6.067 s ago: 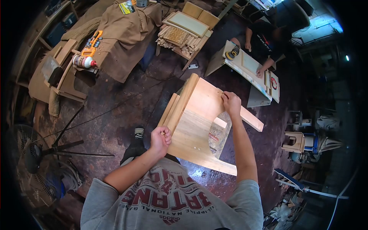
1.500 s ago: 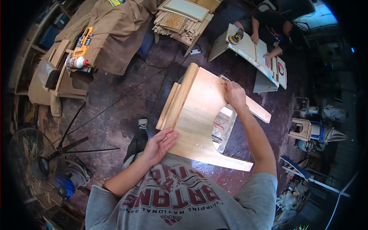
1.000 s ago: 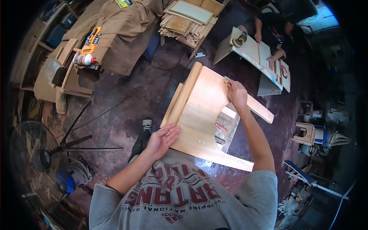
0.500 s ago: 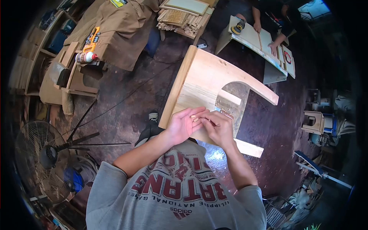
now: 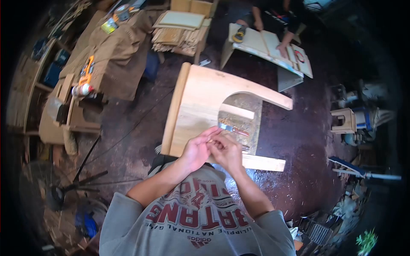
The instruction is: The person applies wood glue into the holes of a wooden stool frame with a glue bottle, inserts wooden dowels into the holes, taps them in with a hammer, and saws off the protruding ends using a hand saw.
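My left hand [image 5: 197, 152] is cupped, palm up, around small pale wooden pieces that look like dowel pegs, now mostly hidden by the fingers. Against its fingertips, my right hand [image 5: 229, 154] pinches with thumb and forefinger at one of these pieces. Both hands are over the near part of a pale wooden panel [image 5: 197, 96] with an arched cutout and a rounded rail [image 5: 176, 109] along its left edge. Within the cutout lies a chisel [image 5: 240, 131] with a reddish handle. Wood shavings [image 5: 230, 121] are scattered by it.
Across the floor, another person's hand [image 5: 282, 50] rests on a white panel [image 5: 256, 47] that holds a sander [image 5: 239, 34]. A cloth-covered bench [image 5: 121, 55], a glue bottle [image 5: 82, 89] and stacked wood [image 5: 175, 36] are at the upper left. A fan [image 5: 57, 194] stands lower left.
The view has shifted, so the panel and bench appear further left. My hands have drawn closer together, and the wooden pieces visible in my left palm before are now largely covered. The chisel shows more fully.
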`<action>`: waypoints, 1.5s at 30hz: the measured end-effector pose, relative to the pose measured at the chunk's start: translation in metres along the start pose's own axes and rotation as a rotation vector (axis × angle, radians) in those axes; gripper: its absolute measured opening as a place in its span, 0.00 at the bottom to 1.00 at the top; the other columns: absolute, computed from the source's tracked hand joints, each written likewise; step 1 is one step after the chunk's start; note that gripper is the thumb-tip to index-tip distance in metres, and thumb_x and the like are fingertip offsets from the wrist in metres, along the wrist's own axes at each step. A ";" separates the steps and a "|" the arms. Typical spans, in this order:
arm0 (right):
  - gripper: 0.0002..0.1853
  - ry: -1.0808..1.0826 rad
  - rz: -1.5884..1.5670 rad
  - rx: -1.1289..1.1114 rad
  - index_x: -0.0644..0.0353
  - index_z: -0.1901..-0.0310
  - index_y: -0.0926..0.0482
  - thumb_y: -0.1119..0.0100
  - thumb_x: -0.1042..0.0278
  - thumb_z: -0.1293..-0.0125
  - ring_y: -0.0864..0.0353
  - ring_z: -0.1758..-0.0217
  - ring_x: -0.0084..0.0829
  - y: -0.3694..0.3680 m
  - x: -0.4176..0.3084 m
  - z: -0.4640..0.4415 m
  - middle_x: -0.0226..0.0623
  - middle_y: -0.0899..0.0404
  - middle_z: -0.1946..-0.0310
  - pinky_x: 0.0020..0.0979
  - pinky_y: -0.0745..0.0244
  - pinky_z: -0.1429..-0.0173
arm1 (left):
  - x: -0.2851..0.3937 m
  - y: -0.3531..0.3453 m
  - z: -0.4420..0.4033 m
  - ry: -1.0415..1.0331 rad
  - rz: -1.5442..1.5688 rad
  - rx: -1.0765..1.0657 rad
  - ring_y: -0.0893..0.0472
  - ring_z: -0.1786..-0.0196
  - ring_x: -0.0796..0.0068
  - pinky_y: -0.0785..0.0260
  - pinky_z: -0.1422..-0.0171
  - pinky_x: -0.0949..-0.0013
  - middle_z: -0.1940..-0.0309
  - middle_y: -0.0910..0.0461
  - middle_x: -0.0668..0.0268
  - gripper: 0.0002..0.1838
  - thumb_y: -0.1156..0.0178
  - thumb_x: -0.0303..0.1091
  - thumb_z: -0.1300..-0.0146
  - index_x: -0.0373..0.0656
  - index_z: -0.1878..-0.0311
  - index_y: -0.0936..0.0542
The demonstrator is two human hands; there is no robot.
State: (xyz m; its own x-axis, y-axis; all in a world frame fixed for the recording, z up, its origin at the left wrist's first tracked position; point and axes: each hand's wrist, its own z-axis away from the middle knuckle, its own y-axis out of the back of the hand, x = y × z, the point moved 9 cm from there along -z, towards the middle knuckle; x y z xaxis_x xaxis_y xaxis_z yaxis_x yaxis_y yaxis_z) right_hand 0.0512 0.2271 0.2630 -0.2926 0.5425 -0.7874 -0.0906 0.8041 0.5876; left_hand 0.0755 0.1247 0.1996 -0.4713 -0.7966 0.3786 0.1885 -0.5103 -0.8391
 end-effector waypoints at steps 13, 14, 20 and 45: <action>0.11 -0.149 -0.330 0.099 0.61 0.48 0.11 0.29 0.69 0.29 0.22 0.63 0.19 0.016 -0.016 0.035 0.31 0.18 0.59 0.23 0.27 0.61 | -0.003 0.024 0.021 0.241 -0.309 -0.024 0.31 0.69 0.84 0.39 0.61 0.73 0.73 0.30 0.79 0.07 0.36 0.37 0.26 0.47 0.61 0.19; 0.10 -0.170 -0.418 0.091 0.62 0.48 0.11 0.31 0.69 0.28 0.20 0.61 0.20 0.009 -0.017 0.038 0.32 0.17 0.58 0.23 0.25 0.60 | 0.000 0.026 0.023 0.245 -0.330 -0.047 0.31 0.69 0.84 0.39 0.62 0.73 0.73 0.30 0.79 0.07 0.36 0.37 0.26 0.47 0.61 0.19; 0.10 -0.287 -0.318 0.042 0.64 0.50 0.10 0.30 0.70 0.29 0.15 0.62 0.19 -0.015 -0.034 0.046 0.38 0.11 0.61 0.25 0.21 0.59 | 0.007 0.055 0.036 0.318 -0.175 -0.055 0.32 0.69 0.84 0.39 0.62 0.74 0.73 0.29 0.79 0.04 0.35 0.33 0.28 0.44 0.59 0.18; 0.08 -0.163 0.212 0.172 0.67 0.58 0.10 0.29 0.71 0.34 0.10 0.65 0.42 -0.035 0.018 0.032 0.48 0.10 0.62 0.35 0.17 0.58 | 0.135 0.283 0.131 -0.054 -0.300 0.418 0.39 0.75 0.86 0.49 0.71 0.75 0.76 0.35 0.79 0.09 0.45 0.41 0.20 0.48 0.57 0.24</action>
State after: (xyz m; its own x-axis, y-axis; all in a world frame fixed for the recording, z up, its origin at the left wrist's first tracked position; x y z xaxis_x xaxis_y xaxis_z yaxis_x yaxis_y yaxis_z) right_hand 0.0795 0.2165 0.2225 -0.1304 0.7230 -0.6785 0.1228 0.6908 0.7125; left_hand 0.1779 -0.1693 0.0643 -0.5147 -0.6052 0.6073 0.3855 -0.7961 -0.4666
